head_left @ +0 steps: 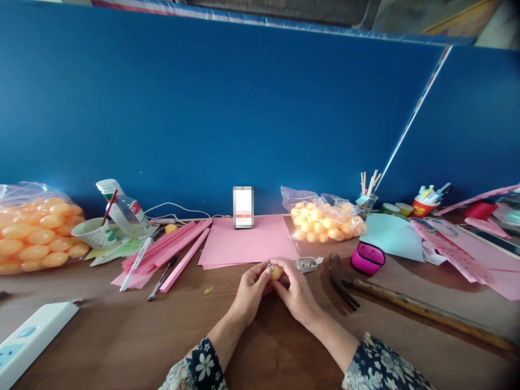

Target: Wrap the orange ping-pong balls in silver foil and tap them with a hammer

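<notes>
My left hand [251, 290] and my right hand [298, 291] meet low over the brown table. Between their fingertips sits a small pale-orange ball [275, 272] with a shiny silver piece [270, 267] at its upper left, too small to name. The left thumb presses by the silver piece. Right fingers curl around the ball's far and right side. Just beyond the right hand lies a small clear bag of silver bits [307, 264]. Pink paper sheets [247, 241] are spread behind both hands.
A claw hammer [406, 303] lies at right beside a magenta pouch [368, 258]. Bags of orange balls stand at left [36, 233] and back right [325, 221]. A phone [243, 207] leans against the blue partition [244, 108]. Pink strips [170, 246], pens and a power strip [36, 341] lie left.
</notes>
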`<state>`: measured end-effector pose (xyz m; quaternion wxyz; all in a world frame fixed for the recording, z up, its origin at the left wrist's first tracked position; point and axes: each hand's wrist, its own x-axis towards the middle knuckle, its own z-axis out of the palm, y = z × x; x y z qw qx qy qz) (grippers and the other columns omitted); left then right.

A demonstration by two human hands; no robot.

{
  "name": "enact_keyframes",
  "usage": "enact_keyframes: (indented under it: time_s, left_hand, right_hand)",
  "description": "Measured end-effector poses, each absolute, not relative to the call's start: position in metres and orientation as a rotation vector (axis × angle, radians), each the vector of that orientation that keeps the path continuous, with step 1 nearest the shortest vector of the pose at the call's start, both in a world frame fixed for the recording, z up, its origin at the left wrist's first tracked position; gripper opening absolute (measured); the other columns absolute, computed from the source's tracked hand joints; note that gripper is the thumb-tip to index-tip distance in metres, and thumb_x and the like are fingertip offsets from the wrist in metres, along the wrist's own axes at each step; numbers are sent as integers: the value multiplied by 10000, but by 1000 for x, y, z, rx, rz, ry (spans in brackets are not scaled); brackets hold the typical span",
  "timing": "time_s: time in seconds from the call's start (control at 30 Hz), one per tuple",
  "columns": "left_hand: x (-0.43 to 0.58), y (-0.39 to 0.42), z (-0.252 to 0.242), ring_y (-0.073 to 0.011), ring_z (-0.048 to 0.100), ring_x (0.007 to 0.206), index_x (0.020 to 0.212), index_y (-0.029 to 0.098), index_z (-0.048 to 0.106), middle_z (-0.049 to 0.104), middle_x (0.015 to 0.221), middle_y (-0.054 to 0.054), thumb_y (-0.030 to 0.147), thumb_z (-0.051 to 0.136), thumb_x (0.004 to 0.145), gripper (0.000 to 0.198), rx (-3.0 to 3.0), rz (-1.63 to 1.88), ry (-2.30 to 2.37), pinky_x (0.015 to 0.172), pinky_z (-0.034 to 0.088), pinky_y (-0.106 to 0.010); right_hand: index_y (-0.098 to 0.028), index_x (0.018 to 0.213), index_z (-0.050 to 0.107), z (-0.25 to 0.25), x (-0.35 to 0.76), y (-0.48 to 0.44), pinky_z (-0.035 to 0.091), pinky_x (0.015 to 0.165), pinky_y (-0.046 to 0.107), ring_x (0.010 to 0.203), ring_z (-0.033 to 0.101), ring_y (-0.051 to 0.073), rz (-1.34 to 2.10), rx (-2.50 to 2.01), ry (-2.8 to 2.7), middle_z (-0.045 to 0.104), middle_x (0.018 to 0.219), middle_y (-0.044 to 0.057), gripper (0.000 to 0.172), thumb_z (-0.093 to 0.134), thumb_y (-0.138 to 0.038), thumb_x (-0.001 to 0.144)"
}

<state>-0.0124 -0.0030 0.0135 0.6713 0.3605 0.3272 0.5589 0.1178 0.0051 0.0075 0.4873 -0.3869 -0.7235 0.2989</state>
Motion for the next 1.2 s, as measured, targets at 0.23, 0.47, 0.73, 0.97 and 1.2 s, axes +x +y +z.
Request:
enact_keyframes:
  time_s: [0.23, 0.47, 0.73, 0.97, 1.2]
  left_hand:
    - [-10, -3, 13, -241, 622, 904, 1008, 86, 620, 669, 963, -150, 419, 569, 757, 420, 782, 1261, 745, 801, 490, -353]
    - [-11, -4, 15, -259, 591, 992, 1121, 128, 573, 650, 1060, -127, 333, 632, 717, 458, 1012, 1260, 823, 909, 426, -415]
    - [-10, -6, 8, -241, 515, 1120, 1077, 181, 614, 613, 1156, -66, 302, 606, 722, 375, 1216, 1330, 1046, 1002, 328, -362]
    - [-10, -9, 7, -234, 570, 1035, 1249, 202, 473, 637, 1112, -54, 305, 579, 750, 520, 1350, 1296, 1095, 933, 402, -357]
    - [-8, -13, 13, -242, 555, 1062, 1212, 222, 516, 619, 1148, -48, 294, 557, 769, 451, 1434, 1323, 1118, 949, 388, -359]
  right_hand:
    - [-215, 1080, 531, 5, 118, 8, 490, 842, 348, 988, 572, 207, 922, -961, -1603, 587, 1101, 80, 296, 561, -268, 790]
    - [-212, 1040, 519, 5, 117, 7, 519, 730, 326, 829, 604, 185, 935, -997, -1588, 592, 1045, 83, 266, 561, -285, 788]
    - [-205, 966, 502, -1, 116, 6, 527, 720, 326, 842, 592, 195, 859, -1020, -1582, 584, 945, 69, 243, 598, -262, 750]
    - [-202, 955, 486, 1, 116, 5, 526, 724, 314, 858, 589, 194, 864, -1022, -1565, 577, 954, 75, 226, 583, -273, 764]
    - [-207, 949, 486, -3, 116, 7, 531, 674, 301, 804, 593, 182, 812, -1045, -1595, 566, 910, 54, 206, 566, -236, 762]
